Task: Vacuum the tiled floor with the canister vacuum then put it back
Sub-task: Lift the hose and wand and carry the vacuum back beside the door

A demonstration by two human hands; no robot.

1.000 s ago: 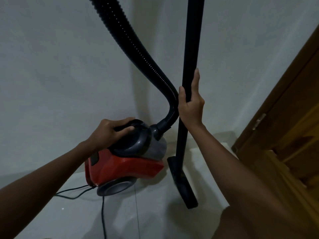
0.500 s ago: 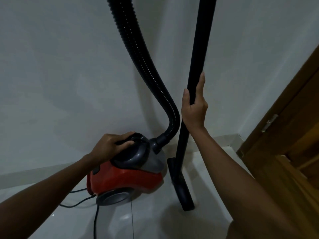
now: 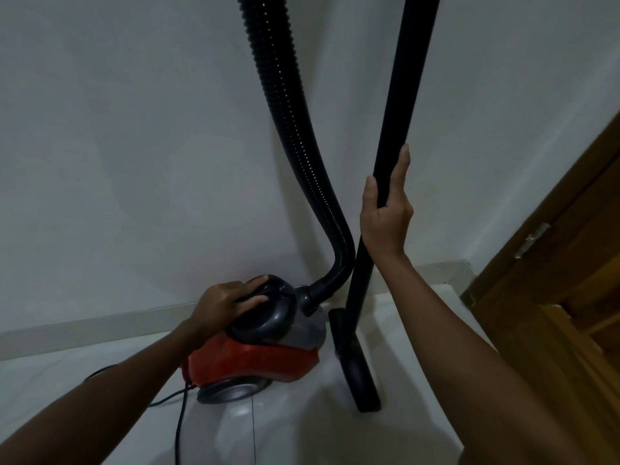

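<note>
Canister vacuum (image 3: 255,359) is parked on the white tiled floor (image 3: 288,427), right up near the wall (image 3: 134,146) and its baseboard. Red body, grey dome on top, wheel facing the camera. Left hand (image 3: 228,302) rests on the dome with the fingers curled over its handle part, so it's gripping the vacuum. Right hand (image 3: 385,209) is wrapped around the black wand (image 3: 399,129), thumb on one side and fingers up the other, holding it nearly upright. Floor nozzle (image 3: 357,370) at the bottom of the wand sits on the tiles just beside the canister. Ribbed hose (image 3: 288,135) curves down into the front of the vacuum. Power cord (image 3: 181,417) trails off the back. Wooden door (image 3: 570,263) on the right.
</note>
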